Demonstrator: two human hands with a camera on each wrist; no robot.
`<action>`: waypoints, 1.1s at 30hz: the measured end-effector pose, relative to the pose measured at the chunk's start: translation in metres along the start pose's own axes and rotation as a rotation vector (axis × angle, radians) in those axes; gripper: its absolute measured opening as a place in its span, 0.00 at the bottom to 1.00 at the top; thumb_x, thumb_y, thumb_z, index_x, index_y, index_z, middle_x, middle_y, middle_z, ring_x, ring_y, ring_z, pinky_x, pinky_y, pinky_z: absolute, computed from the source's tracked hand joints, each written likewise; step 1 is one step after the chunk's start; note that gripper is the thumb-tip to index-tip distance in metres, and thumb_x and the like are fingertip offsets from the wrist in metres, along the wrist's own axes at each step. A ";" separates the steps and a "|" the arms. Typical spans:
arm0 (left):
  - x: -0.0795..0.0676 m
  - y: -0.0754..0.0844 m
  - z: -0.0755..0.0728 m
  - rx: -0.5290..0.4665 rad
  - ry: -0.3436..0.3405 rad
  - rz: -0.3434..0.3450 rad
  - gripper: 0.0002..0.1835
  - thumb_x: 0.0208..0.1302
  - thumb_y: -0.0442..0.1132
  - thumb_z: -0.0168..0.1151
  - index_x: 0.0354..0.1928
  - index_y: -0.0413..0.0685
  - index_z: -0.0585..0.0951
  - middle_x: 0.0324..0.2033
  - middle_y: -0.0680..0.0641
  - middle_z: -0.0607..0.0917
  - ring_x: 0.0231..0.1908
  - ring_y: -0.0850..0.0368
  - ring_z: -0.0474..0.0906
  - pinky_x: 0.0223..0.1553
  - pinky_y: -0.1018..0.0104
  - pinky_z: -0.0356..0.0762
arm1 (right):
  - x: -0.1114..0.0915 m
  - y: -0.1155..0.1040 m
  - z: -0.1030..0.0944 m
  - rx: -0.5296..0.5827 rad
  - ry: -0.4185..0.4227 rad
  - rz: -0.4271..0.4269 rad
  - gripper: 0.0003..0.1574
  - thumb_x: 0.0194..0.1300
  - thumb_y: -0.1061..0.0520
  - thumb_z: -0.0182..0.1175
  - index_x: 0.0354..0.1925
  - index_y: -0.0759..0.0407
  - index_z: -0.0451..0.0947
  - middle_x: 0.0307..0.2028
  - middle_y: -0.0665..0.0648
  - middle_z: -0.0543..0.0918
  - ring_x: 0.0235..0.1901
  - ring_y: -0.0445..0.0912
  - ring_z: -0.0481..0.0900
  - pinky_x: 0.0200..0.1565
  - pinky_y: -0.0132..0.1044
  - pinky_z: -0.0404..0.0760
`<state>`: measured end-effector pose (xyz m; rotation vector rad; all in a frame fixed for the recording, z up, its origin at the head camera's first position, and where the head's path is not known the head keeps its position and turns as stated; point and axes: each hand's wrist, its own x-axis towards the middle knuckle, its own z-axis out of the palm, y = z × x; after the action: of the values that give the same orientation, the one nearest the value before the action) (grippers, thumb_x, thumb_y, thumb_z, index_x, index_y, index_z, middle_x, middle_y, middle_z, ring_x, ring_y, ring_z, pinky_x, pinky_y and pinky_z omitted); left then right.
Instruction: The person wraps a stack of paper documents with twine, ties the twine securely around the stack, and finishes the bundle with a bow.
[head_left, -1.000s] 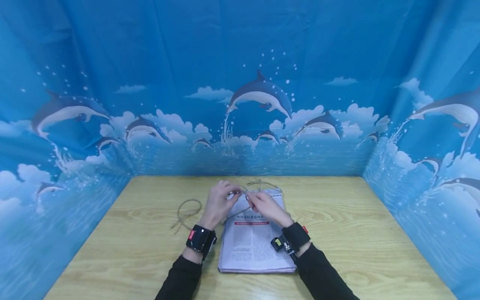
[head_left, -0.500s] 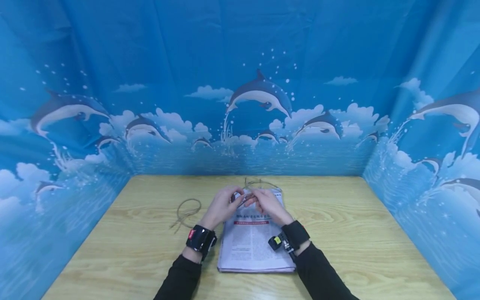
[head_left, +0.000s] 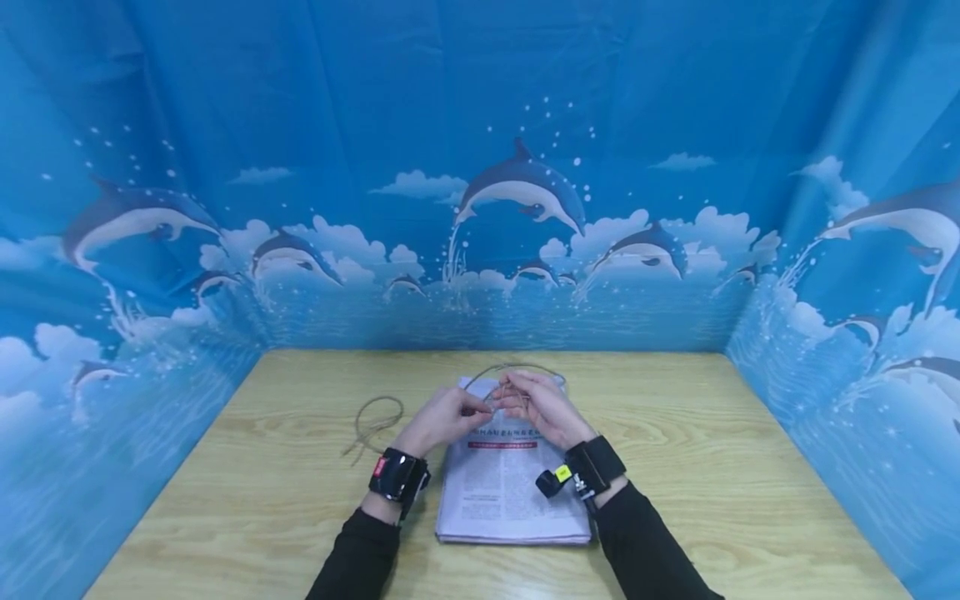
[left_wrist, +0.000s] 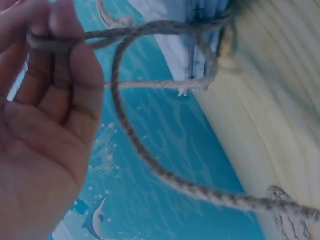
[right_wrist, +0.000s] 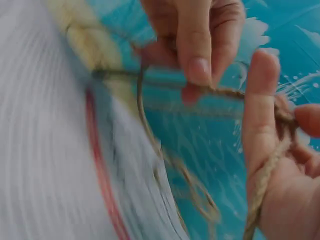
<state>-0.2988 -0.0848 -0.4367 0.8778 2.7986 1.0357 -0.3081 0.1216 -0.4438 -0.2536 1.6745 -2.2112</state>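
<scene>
A stack of newspapers (head_left: 510, 500) lies on the table in front of the person, twine (left_wrist: 215, 195) running about its far end. Over the upper part of the stack, the left hand (head_left: 442, 419) pinches a strand between thumb and fingers. Close beside it is the right hand (head_left: 546, 408), palm turned partly inward, with twine (right_wrist: 265, 175) crossing its palm and caught at its fingers. Between the two hands a strand is drawn out in the right wrist view. Twine loops hang past the paper's edge there.
A loose loop of twine (head_left: 357, 421) rests on the wooden table (head_left: 300, 517) left of the stack. A blue curtain (head_left: 360, 208) printed with dolphins stands around the back and sides. Both wrists wear black straps with cameras.
The right hand has turned so more of its palm and fingers shows. The left hand has dipped slightly toward the person. Twine behind the hands has shifted into a wider arc.
</scene>
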 end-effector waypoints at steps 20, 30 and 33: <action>0.006 -0.007 0.013 -0.029 0.122 -0.080 0.23 0.76 0.54 0.45 0.33 0.47 0.81 0.22 0.54 0.73 0.21 0.61 0.67 0.24 0.67 0.68 | -0.003 0.003 0.011 -0.840 0.095 -0.509 0.16 0.73 0.53 0.56 0.31 0.58 0.84 0.34 0.53 0.85 0.33 0.39 0.78 0.38 0.30 0.75; 0.005 -0.014 0.008 -0.262 0.221 -0.171 0.04 0.65 0.39 0.56 0.32 0.49 0.77 0.27 0.50 0.77 0.27 0.58 0.72 0.27 0.66 0.71 | -0.004 -0.007 0.002 -0.239 0.087 -0.237 0.20 0.75 0.52 0.51 0.34 0.66 0.78 0.39 0.60 0.84 0.45 0.50 0.83 0.51 0.39 0.81; 0.003 -0.021 0.000 -0.439 0.281 -0.202 0.05 0.66 0.37 0.56 0.32 0.46 0.76 0.27 0.50 0.79 0.30 0.53 0.74 0.30 0.67 0.69 | -0.008 -0.018 -0.010 0.110 0.105 -0.194 0.24 0.77 0.48 0.48 0.24 0.56 0.71 0.26 0.51 0.77 0.37 0.44 0.80 0.51 0.37 0.79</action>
<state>-0.3119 -0.0966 -0.4487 0.4185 2.6110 1.7521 -0.3074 0.1383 -0.4291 -0.2867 1.6357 -2.4897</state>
